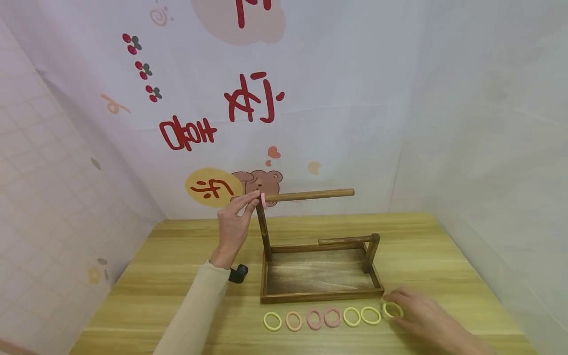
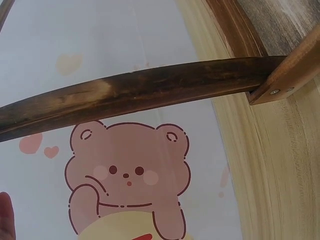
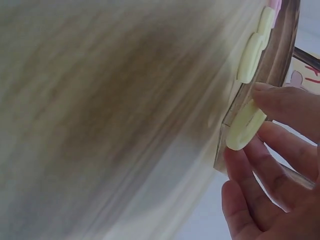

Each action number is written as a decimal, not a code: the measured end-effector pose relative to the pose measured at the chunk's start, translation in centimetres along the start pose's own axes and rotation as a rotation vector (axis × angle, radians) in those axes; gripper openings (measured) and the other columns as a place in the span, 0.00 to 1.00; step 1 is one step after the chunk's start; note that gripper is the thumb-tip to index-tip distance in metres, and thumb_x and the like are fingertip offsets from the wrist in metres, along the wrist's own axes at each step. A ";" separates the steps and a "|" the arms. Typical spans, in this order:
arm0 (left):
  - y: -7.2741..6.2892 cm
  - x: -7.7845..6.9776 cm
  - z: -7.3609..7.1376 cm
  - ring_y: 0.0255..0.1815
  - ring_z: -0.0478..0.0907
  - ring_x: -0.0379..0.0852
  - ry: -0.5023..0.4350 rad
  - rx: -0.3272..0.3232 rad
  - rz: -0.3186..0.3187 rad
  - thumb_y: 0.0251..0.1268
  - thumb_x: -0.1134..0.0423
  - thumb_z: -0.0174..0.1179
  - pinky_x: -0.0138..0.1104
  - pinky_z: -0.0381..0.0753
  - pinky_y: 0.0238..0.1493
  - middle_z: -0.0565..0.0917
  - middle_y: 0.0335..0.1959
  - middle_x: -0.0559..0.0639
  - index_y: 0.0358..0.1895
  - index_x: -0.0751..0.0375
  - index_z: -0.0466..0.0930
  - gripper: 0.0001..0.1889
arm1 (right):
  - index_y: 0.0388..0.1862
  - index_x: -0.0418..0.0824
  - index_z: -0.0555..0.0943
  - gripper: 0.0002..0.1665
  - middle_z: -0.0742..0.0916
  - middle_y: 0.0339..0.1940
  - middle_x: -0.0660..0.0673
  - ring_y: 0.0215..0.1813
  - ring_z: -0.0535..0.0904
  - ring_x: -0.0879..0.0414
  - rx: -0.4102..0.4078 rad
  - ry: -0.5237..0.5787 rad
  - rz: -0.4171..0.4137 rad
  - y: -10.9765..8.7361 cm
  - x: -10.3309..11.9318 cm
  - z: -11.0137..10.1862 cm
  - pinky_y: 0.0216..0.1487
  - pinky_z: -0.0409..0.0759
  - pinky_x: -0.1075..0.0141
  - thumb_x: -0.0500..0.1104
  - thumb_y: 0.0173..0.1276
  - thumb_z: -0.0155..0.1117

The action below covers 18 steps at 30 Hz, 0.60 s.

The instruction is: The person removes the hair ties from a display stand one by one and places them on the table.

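A two-armed wooden stand (image 1: pixel 323 297) with a tray base rests on the table. My left hand (image 1: pixel 232 224) pinches the top of its tall post, where the long upper rod (image 1: pixel 310 195) begins. One pink ring (image 1: pixel 264 200) hangs on that rod, close against the post and the left fingertips. Only a fingertip (image 2: pixel 6 217) shows in the left wrist view. My right hand (image 1: pixel 419 311) is at the tray's front right corner. Its thumb and fingers pinch a yellow ring (image 3: pixel 245 126), tilted on edge in the right wrist view.
In front of the tray lies a row of rings: a yellow ring (image 1: pixel 272 321), an orange ring (image 1: pixel 294 329), pink rings (image 1: pixel 314 327) and more yellow rings (image 1: pixel 371 323). The shorter rod (image 1: pixel 339 241) points left from the right post (image 1: pixel 371 256). A printed cloth (image 1: pixel 355 138) hangs behind the table.
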<state>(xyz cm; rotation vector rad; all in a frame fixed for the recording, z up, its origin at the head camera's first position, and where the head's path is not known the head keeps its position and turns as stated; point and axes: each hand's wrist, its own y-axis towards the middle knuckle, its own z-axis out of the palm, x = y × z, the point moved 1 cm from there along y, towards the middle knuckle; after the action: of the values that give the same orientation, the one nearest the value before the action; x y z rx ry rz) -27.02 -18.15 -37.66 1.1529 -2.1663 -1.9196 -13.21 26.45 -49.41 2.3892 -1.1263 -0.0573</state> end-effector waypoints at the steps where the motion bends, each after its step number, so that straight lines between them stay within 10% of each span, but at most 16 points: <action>1: -0.1 0.0 0.0 0.51 0.88 0.53 -0.003 -0.002 -0.006 0.64 0.71 0.71 0.32 0.82 0.57 0.91 0.48 0.55 0.52 0.64 0.90 0.14 | 0.46 0.46 0.88 0.24 0.87 0.43 0.55 0.44 0.84 0.57 0.016 0.005 0.021 -0.1 0.1 0.1 0.44 0.86 0.56 0.41 0.47 0.86; 18: -0.1 0.1 0.2 0.51 0.88 0.53 -0.036 -0.005 -0.021 0.66 0.71 0.69 0.24 0.76 0.60 0.91 0.48 0.54 0.53 0.63 0.90 0.13 | 0.45 0.46 0.87 0.24 0.87 0.40 0.55 0.42 0.85 0.57 0.090 0.015 0.037 -0.7 -0.6 1.1 0.42 0.86 0.57 0.42 0.47 0.85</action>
<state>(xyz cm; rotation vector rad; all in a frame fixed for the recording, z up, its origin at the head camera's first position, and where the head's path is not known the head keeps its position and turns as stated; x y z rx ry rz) -27.16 -18.04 -37.81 1.1541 -2.1744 -1.9679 -13.36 26.85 -50.82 2.4424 -1.1888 0.0240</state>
